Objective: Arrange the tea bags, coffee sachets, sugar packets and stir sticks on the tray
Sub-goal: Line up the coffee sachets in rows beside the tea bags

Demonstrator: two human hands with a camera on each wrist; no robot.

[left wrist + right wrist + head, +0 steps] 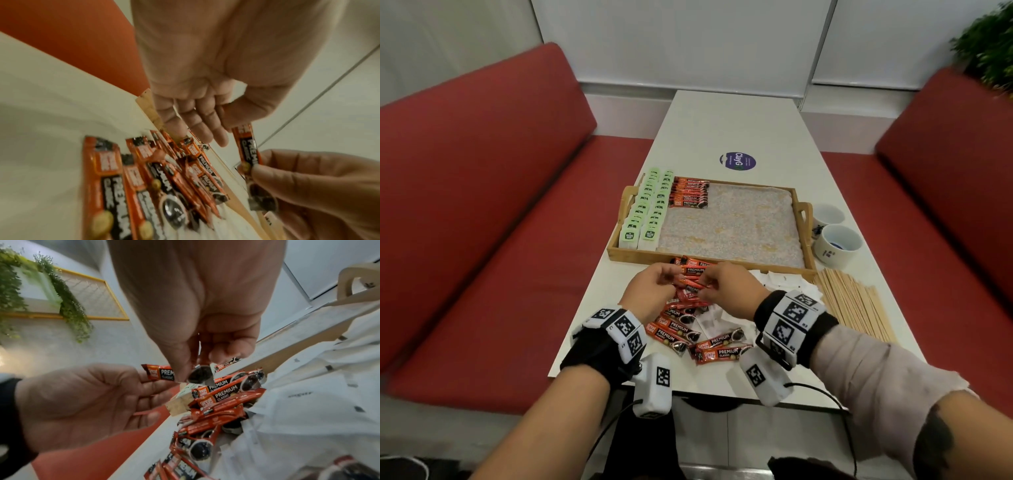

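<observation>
Loose sachets (681, 334): orange coffee sachets are scattered on the near counter (726, 123), over white sugar packets (780, 279).
Held sachet (247, 146): one coffee sachet is held above the pile; its one end is pinched by the fingers of the right hand (732, 287), the other end by the left hand (650, 287).
Stir sticks (854, 305): laid on the right side of the counter.
Tray (808, 219): green tea bags (645, 212) are placed in two rows at its left, a sachet stack (688, 195) beside them.
Cups (837, 245): two are seen right of the tray.

Head: desk (736, 123) seen from above, facing forward and down.
Wrists: sachet pile (156, 183) viewed close, along each hand.
Shared: held sachet (162, 374).
</observation>
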